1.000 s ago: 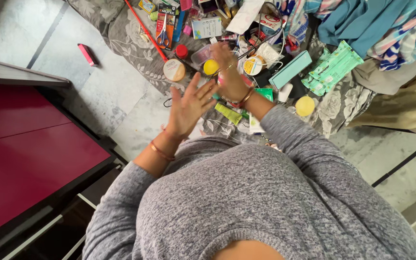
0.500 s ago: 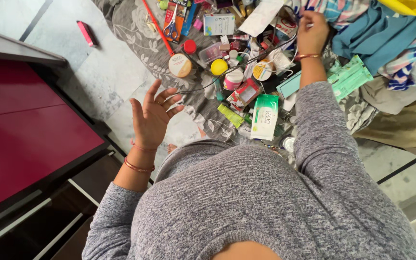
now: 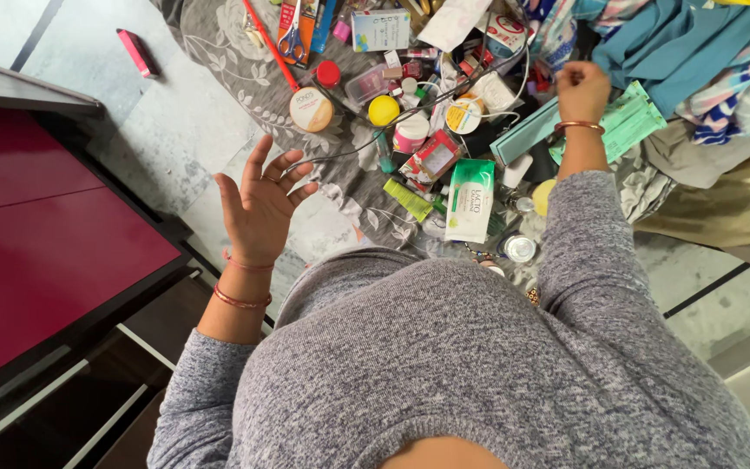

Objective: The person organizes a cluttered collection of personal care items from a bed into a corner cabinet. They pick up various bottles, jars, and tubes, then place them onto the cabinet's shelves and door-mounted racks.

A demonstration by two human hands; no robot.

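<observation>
Head view, looking straight down past a grey sweater [image 3: 479, 365] to a floor strewn with small things on a grey flowered cloth [image 3: 236, 78].

The left hand [image 3: 260, 204] hangs in the air over the cloth's near edge, released, palm showing, fingers spread, holding nothing. Two thin bangles sit on its wrist. Nearest to it on the cloth is a round tan-lidded jar [image 3: 311, 109], beyond the fingertips and apart from them.

The right hand [image 3: 583, 87] is clenched into a fist at the far side of the cloth, a bangle on its wrist. A dark cable [image 3: 410, 117] runs from the fist across the clutter and back toward the left hand, so the fist seems closed on the cable's end; the grip itself is hidden inside the fingers. Just beside the fist lies a teal flat case [image 3: 523, 135], and to its right a green wipes pack [image 3: 631, 126].

On the cloth between the two hands: a yellow ball [image 3: 384, 110], a white and green box [image 3: 470, 200] lying flat, a small red box [image 3: 431, 158] and a green tube [image 3: 410, 200]. Scissors in a card pack [image 3: 292, 30] and a red stick [image 3: 269, 43] lie at the cloth's far left. Heaped blue and patterned clothes [image 3: 687, 52] border the cloth's right side. A pink bar [image 3: 134, 52] lies on bare floor left of the cloth, and a dark red cabinet [image 3: 45, 226] stands further left.
</observation>
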